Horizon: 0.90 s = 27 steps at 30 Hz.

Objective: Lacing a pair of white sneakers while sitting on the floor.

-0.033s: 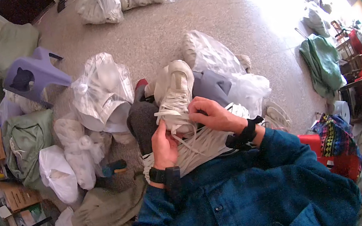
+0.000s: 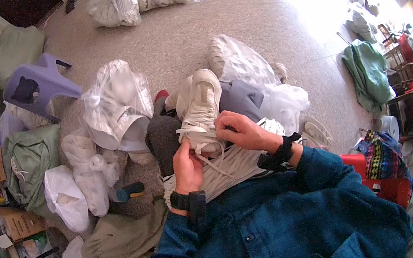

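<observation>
A cream-white sneaker (image 2: 204,92) lies in front of me, toe pointing away, with flat pale laces crossing its tongue. My left hand (image 2: 188,169) grips the heel end on its left side, thumb up by the loose lace. At the right of the opening, my right hand (image 2: 246,132) is closed, fingers curled in a pinch at the lace edge; its fingertips are partly hidden. A thick bundle of pale shoelaces (image 2: 225,176) spreads across my lap beneath both wrists. Behind the sneaker, part of another pale shoe (image 2: 182,90) shows.
Clear plastic bags of shoes stand left (image 2: 117,103) and right (image 2: 241,60) of the sneaker. A purple stool (image 2: 41,85) is tipped at the far left. A tool with a blue head (image 2: 128,192) lies left of my lap. Green sacks (image 2: 367,75) and more bags line the sides.
</observation>
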Available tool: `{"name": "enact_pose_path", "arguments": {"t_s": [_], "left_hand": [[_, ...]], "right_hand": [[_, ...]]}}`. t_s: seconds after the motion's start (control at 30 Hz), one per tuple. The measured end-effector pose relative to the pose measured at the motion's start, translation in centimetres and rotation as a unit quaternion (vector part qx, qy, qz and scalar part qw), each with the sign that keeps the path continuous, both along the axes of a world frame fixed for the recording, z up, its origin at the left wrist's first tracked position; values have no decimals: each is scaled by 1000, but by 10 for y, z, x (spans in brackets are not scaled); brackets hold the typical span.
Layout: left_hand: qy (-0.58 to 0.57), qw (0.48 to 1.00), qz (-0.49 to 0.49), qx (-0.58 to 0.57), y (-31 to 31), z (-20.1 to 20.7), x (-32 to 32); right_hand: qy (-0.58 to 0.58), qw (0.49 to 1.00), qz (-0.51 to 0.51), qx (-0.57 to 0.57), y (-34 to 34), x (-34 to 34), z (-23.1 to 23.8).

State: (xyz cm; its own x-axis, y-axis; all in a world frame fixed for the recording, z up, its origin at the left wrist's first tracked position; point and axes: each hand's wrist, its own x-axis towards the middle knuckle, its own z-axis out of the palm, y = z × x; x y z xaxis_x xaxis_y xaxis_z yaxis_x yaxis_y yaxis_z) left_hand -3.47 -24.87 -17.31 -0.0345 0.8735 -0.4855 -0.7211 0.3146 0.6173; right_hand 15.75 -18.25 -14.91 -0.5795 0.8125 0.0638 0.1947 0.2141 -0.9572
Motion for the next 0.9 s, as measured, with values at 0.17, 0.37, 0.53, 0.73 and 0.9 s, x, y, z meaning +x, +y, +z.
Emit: {"name": "enact_pose_path", "arguments": {"t_s": [0.17,0.37,0.53,0.73,0.9], "left_hand": [[-16,997,-71,31,-4,-12,-4],[-59,992,-91,62,-19,-3,-16],[-52,996,-73,12,-5,-22,-20],[-98,994,-54,-21,-1,-7,-23],[-124,992,-33,2,-4,0,-28]], "right_hand": [[2,999,-8,35,-2,8,-9],[36,999,7,34,-12,-11,-20],[-3,994,-103,19,-23,-7,-10],[9,986,-168,-23,-20,-9,-17],[14,986,-165,-32,-28,-14,-8]]}}
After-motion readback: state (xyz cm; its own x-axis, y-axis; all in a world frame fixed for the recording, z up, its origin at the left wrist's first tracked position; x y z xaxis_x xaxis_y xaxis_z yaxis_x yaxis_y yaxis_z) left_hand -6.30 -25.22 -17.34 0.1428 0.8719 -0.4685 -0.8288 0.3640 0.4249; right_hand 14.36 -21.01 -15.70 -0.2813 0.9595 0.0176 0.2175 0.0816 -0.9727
